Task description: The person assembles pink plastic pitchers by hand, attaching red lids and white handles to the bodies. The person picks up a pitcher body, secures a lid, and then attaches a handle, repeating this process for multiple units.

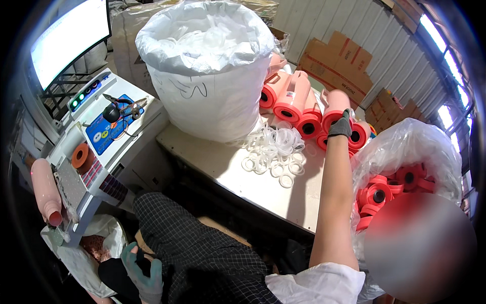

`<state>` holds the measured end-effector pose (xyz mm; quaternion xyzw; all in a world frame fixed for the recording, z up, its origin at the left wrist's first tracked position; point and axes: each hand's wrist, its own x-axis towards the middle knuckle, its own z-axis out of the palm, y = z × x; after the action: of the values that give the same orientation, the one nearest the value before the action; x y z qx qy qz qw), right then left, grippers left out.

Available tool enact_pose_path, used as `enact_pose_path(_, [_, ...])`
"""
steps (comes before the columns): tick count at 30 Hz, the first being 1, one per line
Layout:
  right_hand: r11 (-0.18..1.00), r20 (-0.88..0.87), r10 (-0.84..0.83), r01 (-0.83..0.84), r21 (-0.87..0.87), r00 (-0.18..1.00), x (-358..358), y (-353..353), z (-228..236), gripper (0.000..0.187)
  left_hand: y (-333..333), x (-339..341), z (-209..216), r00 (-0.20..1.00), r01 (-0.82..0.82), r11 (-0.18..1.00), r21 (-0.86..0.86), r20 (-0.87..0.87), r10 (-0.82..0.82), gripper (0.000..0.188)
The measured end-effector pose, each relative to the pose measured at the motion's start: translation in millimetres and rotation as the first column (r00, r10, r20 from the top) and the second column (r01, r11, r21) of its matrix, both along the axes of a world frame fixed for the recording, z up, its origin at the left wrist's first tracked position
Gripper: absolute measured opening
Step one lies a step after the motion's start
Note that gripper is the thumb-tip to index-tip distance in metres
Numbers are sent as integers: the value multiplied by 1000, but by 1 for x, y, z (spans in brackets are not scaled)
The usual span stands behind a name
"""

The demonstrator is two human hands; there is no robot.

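My right arm stretches across the white table, and my gloved right hand (341,125) is closed on a pink bottle (336,101) with a red end, at the right of a group. Next to it lie several similar pink bottles (293,96), their red ends with dark centres turned toward me. My left hand (144,273), in a grey-green glove, is low at the left beside my checked trousers. Its fingers are apart and nothing shows in them. A heap of translucent white rings (276,147) lies on the table (243,177) left of my right forearm.
A large white sack (207,101) full of translucent rings stands behind the heap. Right of my arm, a clear plastic bag (430,147) holds red lids (377,195). At left, a white machine (136,99) carries pliers (132,109); another pink bottle (45,187) rests beside it.
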<state>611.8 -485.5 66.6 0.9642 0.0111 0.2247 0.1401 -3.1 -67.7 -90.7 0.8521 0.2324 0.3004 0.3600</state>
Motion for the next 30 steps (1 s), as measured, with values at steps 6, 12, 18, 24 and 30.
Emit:
enact_pose_path(6, [575, 457, 745, -816, -69, 486, -76, 55, -123, 42, 18, -33, 1, 996, -40, 942, 333, -65, 65, 56])
enact_pose_path(12, [-44, 20, 972, 97, 994, 236, -296, 296, -105, 25, 23, -67, -10, 950, -299, 915, 270, 0, 311, 66])
enact_pose_path(18, [-663, 90, 458, -272, 697, -884, -545, 416, 40, 23, 26, -186, -92, 593, -759, 598, 257, -106, 798, 43])
enact_pose_path(24, [-801, -45, 210, -198, 565, -977, -669, 460, 49, 25, -37, -370, -241, -288, -955, -272, 119, -600, 747, 70])
enact_pose_path(30, [-742, -120, 259, -276, 611, -959, -705, 467, 38, 28, -111, -452, -305, -360, -926, -306, 221, -761, 539, 76])
